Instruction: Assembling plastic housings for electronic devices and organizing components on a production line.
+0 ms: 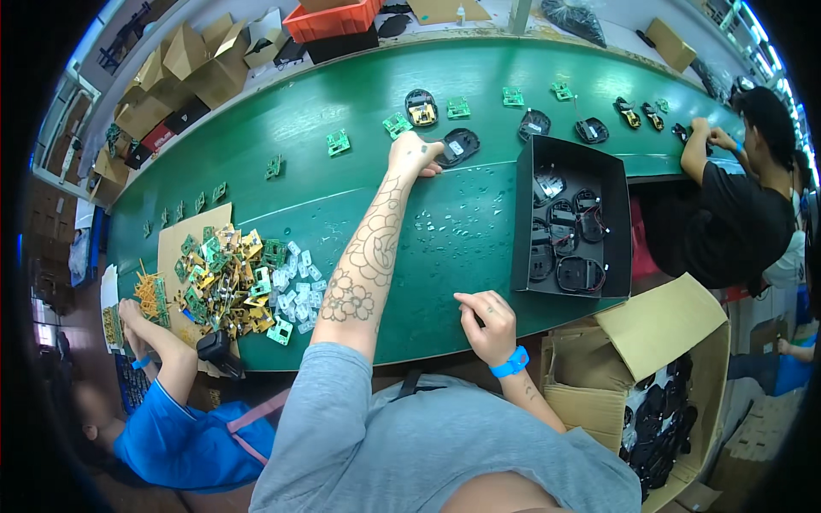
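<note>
Your left hand (416,156) is touching a black oval plastic shell (463,145), pinch unclear; right hand (490,326) half-curled; favour the shell's rim.

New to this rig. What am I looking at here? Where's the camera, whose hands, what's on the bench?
No machine: one person's bare left hand and right hand. The single picture comes from a fisheye camera worn on that person's head, looking down, so straight edges bend.

On the green table lie spaced-out green circuit boards, a pile of yellow and green parts, clear plastic pieces, and a black box containing black shells with cables.

The left hand's fingers are at a black shell; whether they grip it is unclear. The right hand, loosely curled near the table's edge, shows nothing held.
</note>
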`<act>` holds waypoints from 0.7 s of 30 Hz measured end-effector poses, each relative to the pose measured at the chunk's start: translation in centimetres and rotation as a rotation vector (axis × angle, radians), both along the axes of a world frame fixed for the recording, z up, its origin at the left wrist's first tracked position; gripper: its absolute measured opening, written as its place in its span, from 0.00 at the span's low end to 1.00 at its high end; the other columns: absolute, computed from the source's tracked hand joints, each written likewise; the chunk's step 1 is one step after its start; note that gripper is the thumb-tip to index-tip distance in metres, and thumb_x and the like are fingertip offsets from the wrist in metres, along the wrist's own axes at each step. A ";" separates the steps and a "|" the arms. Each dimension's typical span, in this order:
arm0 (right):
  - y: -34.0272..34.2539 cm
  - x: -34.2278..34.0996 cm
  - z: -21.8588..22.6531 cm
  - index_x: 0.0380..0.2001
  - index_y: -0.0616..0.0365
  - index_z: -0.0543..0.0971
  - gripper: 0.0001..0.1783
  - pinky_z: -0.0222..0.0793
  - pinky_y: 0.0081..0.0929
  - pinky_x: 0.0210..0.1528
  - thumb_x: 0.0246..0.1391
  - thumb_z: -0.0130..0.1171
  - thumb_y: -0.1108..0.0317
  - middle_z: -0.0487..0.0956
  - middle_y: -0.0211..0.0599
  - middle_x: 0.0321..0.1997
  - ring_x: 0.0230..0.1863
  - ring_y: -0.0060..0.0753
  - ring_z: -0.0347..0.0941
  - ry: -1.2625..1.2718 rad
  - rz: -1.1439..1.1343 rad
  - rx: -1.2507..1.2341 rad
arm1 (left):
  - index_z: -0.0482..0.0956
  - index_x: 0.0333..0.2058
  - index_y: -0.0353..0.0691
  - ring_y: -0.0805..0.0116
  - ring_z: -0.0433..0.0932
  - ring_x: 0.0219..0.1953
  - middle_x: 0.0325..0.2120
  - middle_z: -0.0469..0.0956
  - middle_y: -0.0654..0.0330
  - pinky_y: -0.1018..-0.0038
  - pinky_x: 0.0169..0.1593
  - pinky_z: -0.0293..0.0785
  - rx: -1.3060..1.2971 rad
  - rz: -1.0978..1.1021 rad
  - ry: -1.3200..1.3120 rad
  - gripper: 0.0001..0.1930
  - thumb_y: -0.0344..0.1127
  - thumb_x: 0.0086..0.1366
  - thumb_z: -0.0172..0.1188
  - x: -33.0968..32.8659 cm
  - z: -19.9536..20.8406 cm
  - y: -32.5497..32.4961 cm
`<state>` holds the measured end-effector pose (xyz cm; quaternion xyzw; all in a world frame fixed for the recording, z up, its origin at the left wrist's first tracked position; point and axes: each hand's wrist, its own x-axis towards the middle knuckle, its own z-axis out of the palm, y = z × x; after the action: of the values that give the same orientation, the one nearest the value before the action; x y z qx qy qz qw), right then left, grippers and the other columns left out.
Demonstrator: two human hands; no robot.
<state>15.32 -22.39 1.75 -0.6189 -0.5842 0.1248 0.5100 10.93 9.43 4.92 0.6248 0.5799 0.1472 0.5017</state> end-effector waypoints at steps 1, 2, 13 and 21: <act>0.0 0.1 0.0 0.39 0.59 0.83 0.14 0.73 0.31 0.38 0.47 0.61 0.82 0.82 0.35 0.32 0.30 0.36 0.74 -0.004 -0.003 0.001 | 0.83 0.35 0.27 0.70 0.82 0.19 0.23 0.84 0.53 0.79 0.26 0.80 0.030 -0.028 0.033 0.14 0.36 0.58 0.64 0.5 0.1 0.1; 0.0 0.0 0.0 0.39 0.59 0.83 0.14 0.73 0.31 0.38 0.47 0.61 0.82 0.82 0.35 0.32 0.30 0.36 0.74 -0.003 -0.003 0.003 | 0.83 0.35 0.27 0.70 0.82 0.19 0.23 0.84 0.53 0.79 0.26 0.80 0.032 -0.028 0.033 0.14 0.36 0.58 0.64 0.8 0.2 0.3; 0.1 -0.1 -0.1 0.36 0.60 0.84 0.13 0.72 0.30 0.36 0.46 0.61 0.83 0.82 0.35 0.31 0.29 0.35 0.73 -0.030 -0.010 0.023 | 0.88 0.38 0.42 0.54 0.85 0.32 0.31 0.87 0.55 0.63 0.40 0.81 0.784 -0.556 0.490 0.11 0.32 0.55 0.63 7.8 -0.8 4.3; 0.0 -0.2 -0.4 0.37 0.59 0.83 0.13 0.72 0.32 0.39 0.45 0.61 0.82 0.82 0.35 0.32 0.30 0.37 0.74 -0.056 -0.014 -0.004 | 0.87 0.31 0.40 0.49 0.85 0.35 0.31 0.86 0.51 0.58 0.40 0.79 0.934 -0.641 0.347 0.08 0.35 0.57 0.61 10.2 -1.0 5.2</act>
<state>15.12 -22.35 1.40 -0.6271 -0.5937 0.1050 0.4932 21.14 14.67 3.96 0.9384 0.3097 0.1236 0.0906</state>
